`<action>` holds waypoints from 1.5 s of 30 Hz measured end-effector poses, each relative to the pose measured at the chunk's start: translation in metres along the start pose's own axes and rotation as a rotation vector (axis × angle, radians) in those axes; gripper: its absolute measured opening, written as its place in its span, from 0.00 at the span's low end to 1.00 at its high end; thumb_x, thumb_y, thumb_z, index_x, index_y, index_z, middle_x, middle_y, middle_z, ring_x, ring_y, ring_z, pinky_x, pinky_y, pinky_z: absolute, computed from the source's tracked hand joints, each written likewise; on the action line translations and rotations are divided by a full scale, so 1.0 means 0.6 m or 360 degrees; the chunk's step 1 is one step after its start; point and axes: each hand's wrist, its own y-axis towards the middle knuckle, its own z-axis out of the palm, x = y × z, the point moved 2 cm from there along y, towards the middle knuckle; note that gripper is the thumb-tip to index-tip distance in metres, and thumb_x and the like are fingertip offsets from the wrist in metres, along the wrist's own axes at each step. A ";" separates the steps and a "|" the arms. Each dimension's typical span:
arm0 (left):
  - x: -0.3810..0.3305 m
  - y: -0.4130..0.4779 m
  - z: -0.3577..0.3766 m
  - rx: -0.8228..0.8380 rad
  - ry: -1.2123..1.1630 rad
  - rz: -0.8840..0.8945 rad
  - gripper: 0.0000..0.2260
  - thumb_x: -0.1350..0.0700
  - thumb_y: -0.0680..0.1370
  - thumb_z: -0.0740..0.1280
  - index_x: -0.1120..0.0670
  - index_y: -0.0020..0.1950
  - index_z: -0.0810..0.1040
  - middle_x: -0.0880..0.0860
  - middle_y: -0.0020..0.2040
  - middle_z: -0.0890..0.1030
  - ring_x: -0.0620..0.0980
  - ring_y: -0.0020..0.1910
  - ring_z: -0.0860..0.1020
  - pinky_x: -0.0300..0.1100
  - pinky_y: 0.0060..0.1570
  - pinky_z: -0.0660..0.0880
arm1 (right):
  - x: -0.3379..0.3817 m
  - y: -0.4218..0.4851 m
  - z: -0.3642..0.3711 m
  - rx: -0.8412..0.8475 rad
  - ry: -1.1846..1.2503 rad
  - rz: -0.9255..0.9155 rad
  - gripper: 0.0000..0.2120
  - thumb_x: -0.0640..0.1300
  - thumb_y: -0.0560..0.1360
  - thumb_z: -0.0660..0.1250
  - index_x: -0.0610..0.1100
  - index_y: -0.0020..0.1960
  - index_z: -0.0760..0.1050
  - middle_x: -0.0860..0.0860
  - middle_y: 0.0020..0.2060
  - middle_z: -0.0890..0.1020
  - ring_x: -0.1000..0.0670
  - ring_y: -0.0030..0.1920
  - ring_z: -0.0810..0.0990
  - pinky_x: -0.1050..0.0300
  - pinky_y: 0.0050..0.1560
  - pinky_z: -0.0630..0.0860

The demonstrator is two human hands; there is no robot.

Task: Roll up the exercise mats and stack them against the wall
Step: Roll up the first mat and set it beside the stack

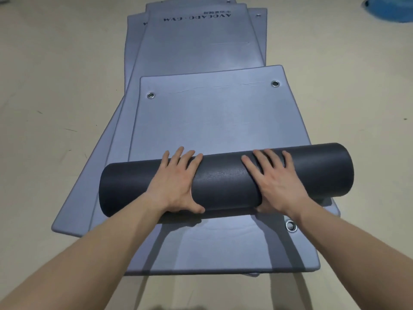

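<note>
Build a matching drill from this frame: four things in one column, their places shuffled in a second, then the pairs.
1. dark roll
2. left hand
3. blue object
4. printed lettering

A. across the grey mats
B. top right, on the floor
C. far end of the mats
D. spread on the roll's left half

Pairs: 1-A, 2-D, 3-B, 4-C.

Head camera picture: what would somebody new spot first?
The dark rolled-up mat across the middle, with the left hand and the right hand spread on top. Behind it the unrolled part lies on a pile of grey mats on the floor, with shiny metal eyelets at its far corners.
</note>
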 end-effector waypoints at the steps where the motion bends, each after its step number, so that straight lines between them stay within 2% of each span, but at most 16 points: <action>1: -0.010 -0.012 0.010 -0.0043 0.0081 -0.0057 0.65 0.20 0.60 0.68 0.52 0.84 0.45 0.56 0.83 0.52 0.62 0.82 0.50 0.65 0.79 0.50 | -0.003 0.010 -0.007 -0.0026 0.0000 -0.0015 0.68 0.73 0.51 0.76 0.50 0.80 0.49 0.43 0.75 0.65 0.37 0.74 0.65 0.30 0.72 0.61; 6: 0.008 -0.044 -0.010 -0.0005 0.0006 -0.0001 0.56 0.25 0.62 0.70 0.49 0.82 0.53 0.52 0.79 0.64 0.56 0.74 0.67 0.57 0.74 0.64 | 0.005 0.022 -0.075 0.0323 0.0189 -0.0148 0.60 0.72 0.57 0.75 0.55 0.79 0.50 0.50 0.71 0.70 0.42 0.67 0.73 0.39 0.68 0.70; 10: 0.035 -0.051 -0.052 0.0374 -0.0095 0.0092 0.56 0.26 0.60 0.73 0.45 0.81 0.54 0.48 0.75 0.68 0.53 0.67 0.74 0.52 0.67 0.73 | 0.088 -0.048 -0.066 0.0204 0.0242 -0.0007 0.62 0.71 0.62 0.77 0.52 0.82 0.44 0.46 0.80 0.58 0.40 0.79 0.57 0.30 0.77 0.49; 12: 0.043 -0.035 -0.063 0.0458 -0.0200 0.0050 0.57 0.27 0.59 0.76 0.44 0.81 0.55 0.47 0.74 0.70 0.53 0.66 0.74 0.51 0.66 0.74 | 0.120 -0.055 -0.053 0.0119 0.0215 0.0113 0.63 0.69 0.62 0.78 0.51 0.82 0.43 0.44 0.80 0.55 0.38 0.80 0.54 0.28 0.76 0.48; 16: 0.037 -0.034 -0.054 0.0151 -0.0096 -0.0040 0.57 0.26 0.61 0.75 0.49 0.82 0.57 0.50 0.77 0.67 0.54 0.73 0.68 0.52 0.74 0.66 | 0.075 0.020 -0.074 0.0087 0.0344 0.0081 0.58 0.71 0.58 0.76 0.55 0.79 0.53 0.50 0.73 0.67 0.43 0.72 0.68 0.35 0.72 0.63; 18: 0.028 -0.039 -0.046 -0.0047 0.0029 -0.0085 0.57 0.24 0.60 0.74 0.48 0.81 0.57 0.50 0.77 0.67 0.55 0.74 0.68 0.53 0.76 0.63 | 0.056 0.048 -0.089 0.0161 0.0358 0.0029 0.59 0.74 0.57 0.76 0.56 0.79 0.53 0.50 0.72 0.68 0.43 0.70 0.70 0.36 0.73 0.63; 20: 0.038 -0.016 -0.056 -0.0040 0.0001 -0.0091 0.55 0.23 0.58 0.74 0.47 0.79 0.61 0.48 0.73 0.72 0.55 0.67 0.74 0.51 0.69 0.70 | 0.063 0.051 -0.089 0.0110 0.0256 0.0075 0.63 0.76 0.56 0.76 0.56 0.81 0.48 0.48 0.75 0.66 0.40 0.74 0.66 0.32 0.75 0.57; 22: 0.052 0.005 -0.074 0.0046 -0.0113 -0.0082 0.55 0.23 0.56 0.74 0.46 0.77 0.64 0.47 0.68 0.76 0.54 0.60 0.78 0.51 0.62 0.75 | 0.078 0.040 -0.083 -0.0005 0.0134 0.0152 0.66 0.77 0.55 0.75 0.54 0.81 0.47 0.47 0.74 0.67 0.38 0.73 0.67 0.32 0.73 0.59; 27: 0.061 0.000 -0.073 -0.0163 0.0061 -0.0120 0.59 0.21 0.57 0.71 0.46 0.81 0.57 0.51 0.74 0.71 0.56 0.71 0.71 0.56 0.73 0.64 | 0.042 0.100 -0.139 0.0149 0.0273 0.0082 0.51 0.75 0.54 0.76 0.54 0.70 0.65 0.52 0.55 0.80 0.43 0.53 0.80 0.47 0.53 0.77; 30: 0.075 0.003 -0.093 0.0034 -0.0017 -0.0114 0.52 0.20 0.55 0.72 0.43 0.72 0.69 0.46 0.62 0.79 0.54 0.56 0.77 0.50 0.54 0.75 | 0.035 0.110 -0.161 0.0437 0.0426 -0.0013 0.46 0.74 0.52 0.79 0.55 0.64 0.71 0.56 0.48 0.80 0.45 0.53 0.80 0.50 0.50 0.77; 33: 0.064 -0.015 -0.087 0.0240 -0.0119 -0.0017 0.46 0.21 0.54 0.73 0.42 0.67 0.71 0.44 0.54 0.80 0.52 0.51 0.78 0.48 0.46 0.73 | 0.048 0.058 -0.133 0.0425 0.0451 0.0017 0.57 0.76 0.53 0.76 0.57 0.76 0.63 0.54 0.63 0.78 0.45 0.66 0.76 0.45 0.69 0.69; 36: 0.067 -0.006 -0.091 0.0366 -0.0340 -0.0088 0.51 0.24 0.56 0.77 0.41 0.74 0.68 0.44 0.60 0.80 0.52 0.59 0.78 0.47 0.50 0.72 | 0.073 -0.013 -0.084 0.0052 0.0192 0.0139 0.70 0.81 0.52 0.72 0.53 0.82 0.46 0.46 0.77 0.61 0.40 0.77 0.60 0.34 0.79 0.49; 38: 0.069 0.001 -0.097 0.0313 -0.0392 -0.0098 0.53 0.25 0.58 0.77 0.41 0.79 0.65 0.46 0.65 0.78 0.53 0.64 0.77 0.48 0.57 0.74 | 0.082 -0.024 -0.057 0.0014 0.0106 0.0108 0.72 0.80 0.51 0.72 0.52 0.82 0.43 0.43 0.79 0.56 0.38 0.80 0.55 0.33 0.78 0.48; 41: 0.072 -0.029 -0.072 -0.0158 -0.0075 -0.0113 0.55 0.22 0.61 0.70 0.44 0.83 0.59 0.52 0.77 0.69 0.57 0.73 0.70 0.53 0.73 0.65 | 0.049 0.047 -0.079 0.0071 0.0279 0.0068 0.69 0.78 0.52 0.74 0.55 0.82 0.45 0.48 0.79 0.60 0.43 0.79 0.59 0.38 0.78 0.52; 43: 0.064 -0.056 -0.032 -0.0121 0.0145 -0.0089 0.63 0.20 0.59 0.68 0.48 0.85 0.48 0.55 0.84 0.55 0.61 0.81 0.58 0.58 0.79 0.56 | 0.028 0.087 -0.102 0.0177 0.0334 0.0020 0.71 0.78 0.52 0.74 0.55 0.83 0.42 0.49 0.81 0.57 0.44 0.81 0.54 0.37 0.80 0.49; 45: 0.073 -0.034 -0.016 -0.0071 0.0094 -0.0079 0.65 0.22 0.59 0.71 0.47 0.85 0.43 0.54 0.85 0.51 0.60 0.83 0.52 0.59 0.81 0.52 | 0.025 0.090 -0.086 0.0116 0.0303 0.0059 0.72 0.80 0.53 0.73 0.54 0.83 0.39 0.46 0.82 0.52 0.41 0.82 0.49 0.35 0.80 0.45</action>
